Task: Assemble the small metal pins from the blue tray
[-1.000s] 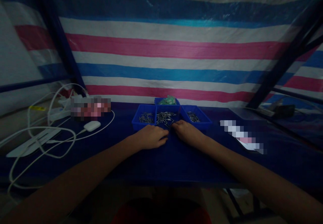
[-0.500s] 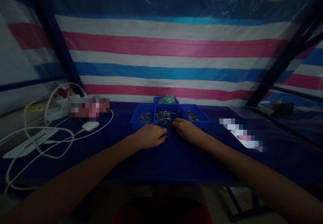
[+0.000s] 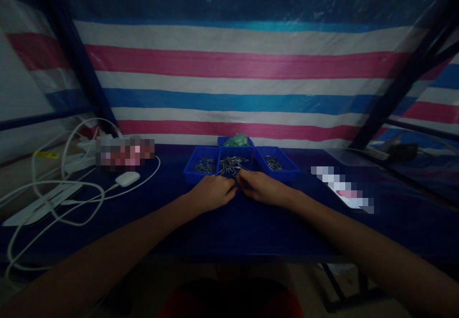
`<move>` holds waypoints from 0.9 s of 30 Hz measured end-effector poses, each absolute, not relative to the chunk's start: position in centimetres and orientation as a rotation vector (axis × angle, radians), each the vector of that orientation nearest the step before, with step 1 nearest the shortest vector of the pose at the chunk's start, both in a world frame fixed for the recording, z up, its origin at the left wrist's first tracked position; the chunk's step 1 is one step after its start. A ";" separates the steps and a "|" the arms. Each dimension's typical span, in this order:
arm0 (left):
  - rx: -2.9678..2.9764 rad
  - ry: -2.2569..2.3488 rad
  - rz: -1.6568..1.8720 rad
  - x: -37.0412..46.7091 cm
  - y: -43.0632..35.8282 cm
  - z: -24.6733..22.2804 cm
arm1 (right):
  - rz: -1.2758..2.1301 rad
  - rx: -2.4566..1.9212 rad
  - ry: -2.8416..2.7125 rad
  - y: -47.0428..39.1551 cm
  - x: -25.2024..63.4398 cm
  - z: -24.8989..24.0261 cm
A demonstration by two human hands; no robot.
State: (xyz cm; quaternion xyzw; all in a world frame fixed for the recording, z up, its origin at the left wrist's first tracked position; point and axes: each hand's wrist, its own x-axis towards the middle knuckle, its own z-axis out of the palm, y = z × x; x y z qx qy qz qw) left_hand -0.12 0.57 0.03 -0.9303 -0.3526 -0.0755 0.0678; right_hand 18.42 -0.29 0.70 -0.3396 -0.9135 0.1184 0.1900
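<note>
My left hand (image 3: 212, 192) is closed, thumb against curled fingers, just in front of the blue bins. Fingertips of my right hand (image 3: 260, 187) are pinched together almost against it. Anything between the fingers is too small and dark to make out. Behind both hands, the middle blue bin (image 3: 247, 152) holds many thin shiny metal pieces (image 3: 231, 162). More such pieces lie in the left blue bin (image 3: 189, 169) and the right blue bin (image 3: 289, 166). At the back, another blue bin (image 3: 221, 140) contains green plastic-like packaging (image 3: 236, 140).
White cables (image 3: 102, 198), a white adapter (image 3: 127, 179) and a blurred-out pinkish object (image 3: 125, 158) lie on the blue table (image 3: 222, 234) at left. A phone-like flat object (image 3: 342, 191), partly blurred out, is at right. Striped sheeting (image 3: 229, 64) hangs behind, between dark frame posts (image 3: 77, 60).
My right hand has drawn back from the middle bin and moved left, so its fingertips now meet those of my left hand. The left hand has barely moved.
</note>
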 end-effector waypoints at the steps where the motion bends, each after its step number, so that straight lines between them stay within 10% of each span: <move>1: -2.785 -1.085 -0.241 -0.1 0.6 0.0 | 0.323 -0.959 -2.570 -0.3 18.4 0.7; 27: -2.829 -0.886 -0.219 -0.7 0.8 0.6 | 0.144 -1.072 -2.735 0.0 19.1 0.8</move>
